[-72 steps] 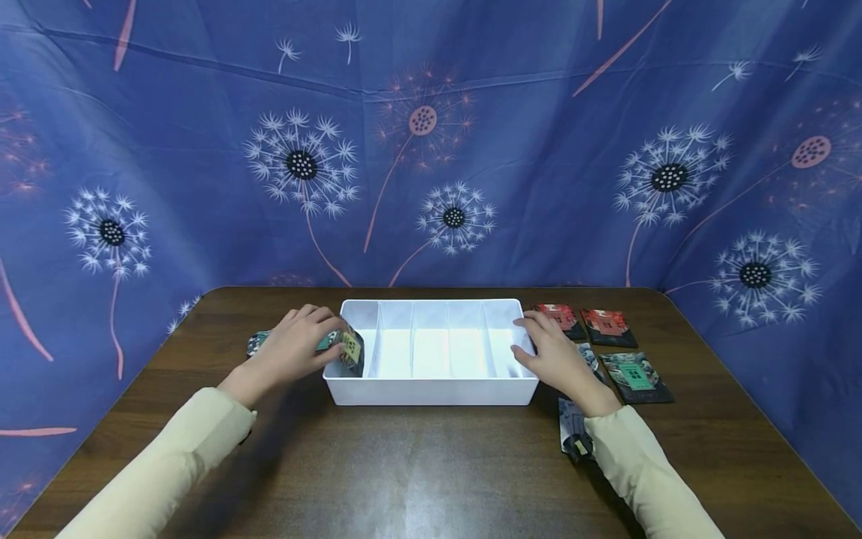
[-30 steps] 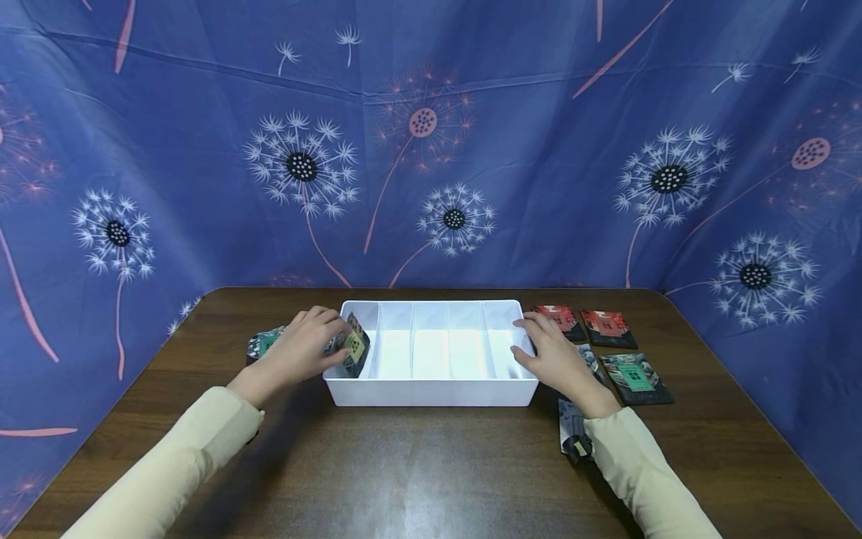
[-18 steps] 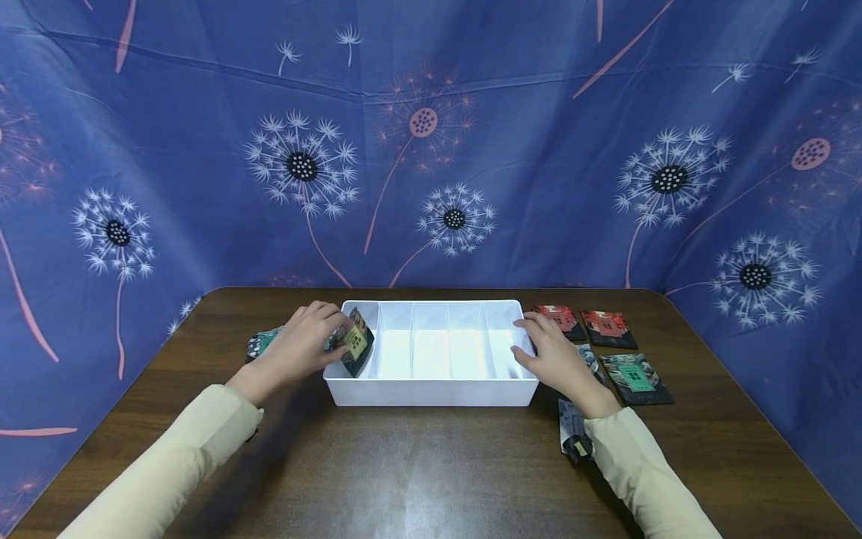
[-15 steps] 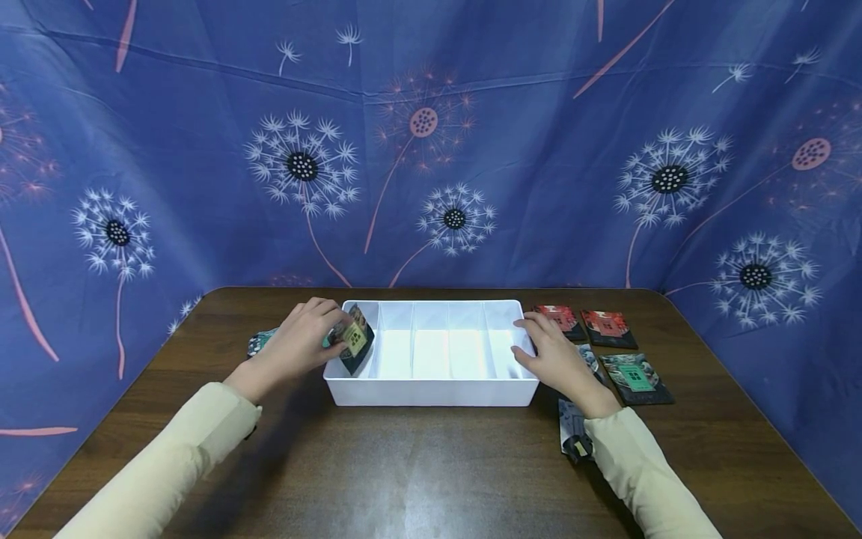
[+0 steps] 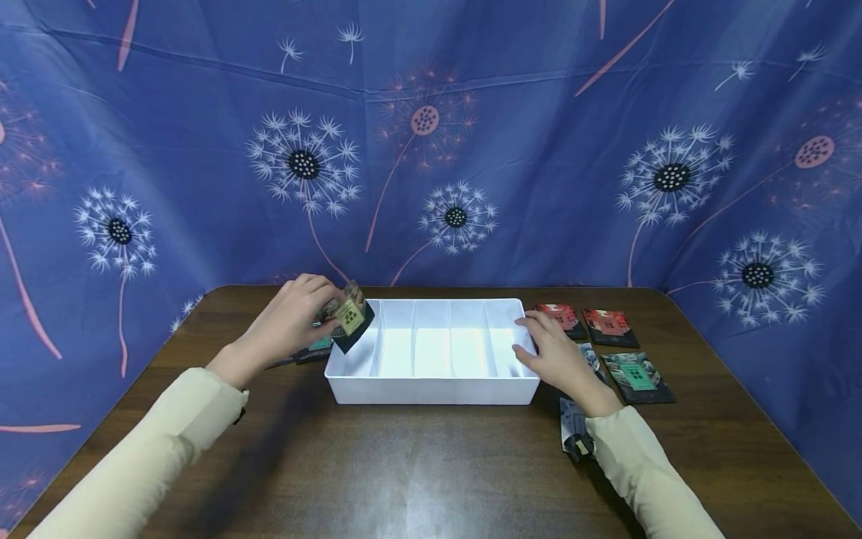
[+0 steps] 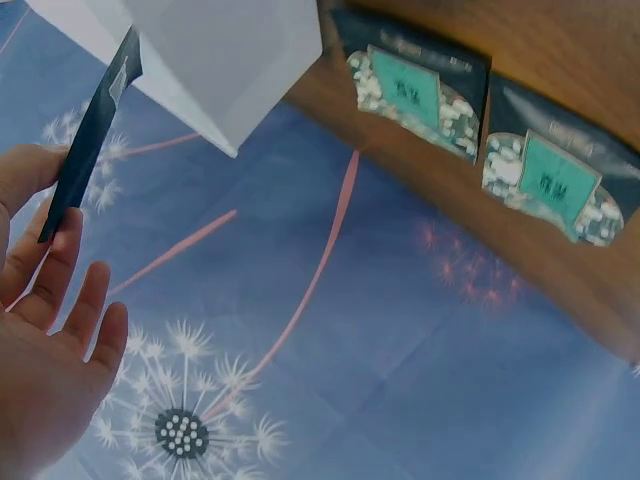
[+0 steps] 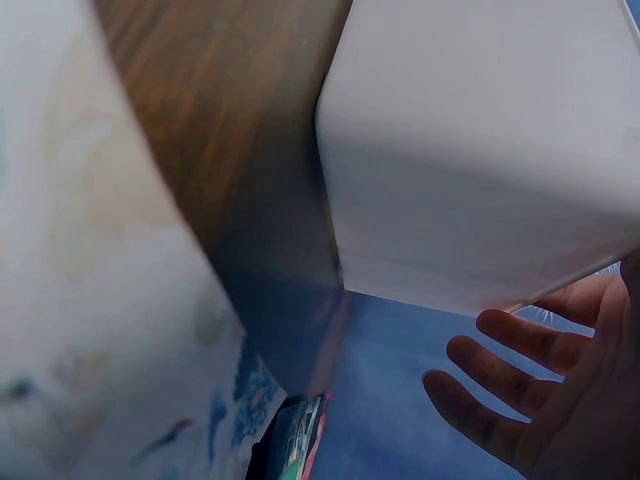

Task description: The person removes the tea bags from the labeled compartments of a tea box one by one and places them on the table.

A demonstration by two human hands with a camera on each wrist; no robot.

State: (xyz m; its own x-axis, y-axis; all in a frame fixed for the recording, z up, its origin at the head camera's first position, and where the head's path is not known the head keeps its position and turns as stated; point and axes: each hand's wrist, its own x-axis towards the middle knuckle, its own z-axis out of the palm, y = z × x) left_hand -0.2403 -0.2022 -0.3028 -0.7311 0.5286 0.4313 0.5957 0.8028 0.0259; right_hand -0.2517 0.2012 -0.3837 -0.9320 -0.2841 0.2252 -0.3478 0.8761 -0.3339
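My left hand [image 5: 291, 314] pinches a small dark packet [image 5: 352, 318] with a yellow label between thumb and fingers, tilted above the left end of the white divided box [image 5: 431, 391]. In the left wrist view the held packet [image 6: 92, 140] shows edge-on, beside the box's outer wall [image 6: 235, 70]. Two dark packets with green labels [image 6: 405, 90] lie on the table by the box's left side; my left hand partly hides them in the head view. My right hand [image 5: 555, 352] rests at the box's right rim, fingers relaxed and slightly spread.
Right of the box lie two red-labelled packets [image 5: 609, 327], a green-labelled packet [image 5: 636, 376] and a grey-blue packet [image 5: 575, 428]. Another packet [image 5: 590, 358] is partly under my right hand. A blue dandelion-print cloth [image 5: 431, 165] hangs behind the wooden table [image 5: 417, 471].
My left hand has raised the yellow-labelled packet out of the box's left compartment, moving up and slightly left. The right hand and the box stay in place.
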